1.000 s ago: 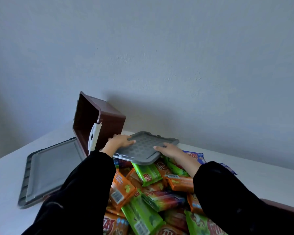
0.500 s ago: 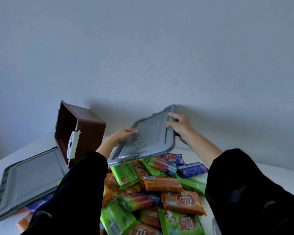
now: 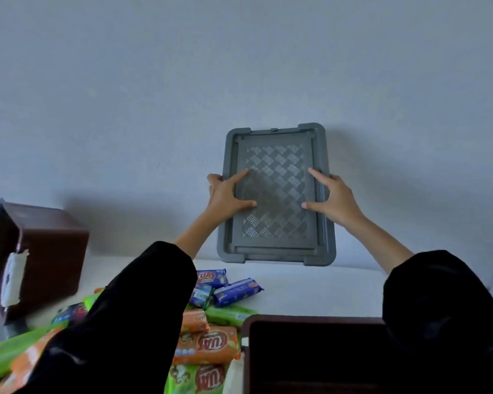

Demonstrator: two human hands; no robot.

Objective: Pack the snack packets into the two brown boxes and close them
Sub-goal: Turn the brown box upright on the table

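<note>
Lid (image 3: 276, 180) held upright at back edge of table (image 3: 319, 291).
Left hand (image 3: 228, 194) and right hand (image 3: 335, 199) clasp its long sides; judged stiff, light plastic.

White table (image 3: 310, 291) holds heaped snack packets (image 3: 208, 346), 2 brown boxes (image 3: 52, 251) (left 1 tipped).

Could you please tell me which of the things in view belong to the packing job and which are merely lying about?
Belong to the job:
- grey lid, gripped by the left hand and right hand
- tipped brown box
- open brown box
- snack packets

Just surroundings:
- white table
- grey wall
</note>
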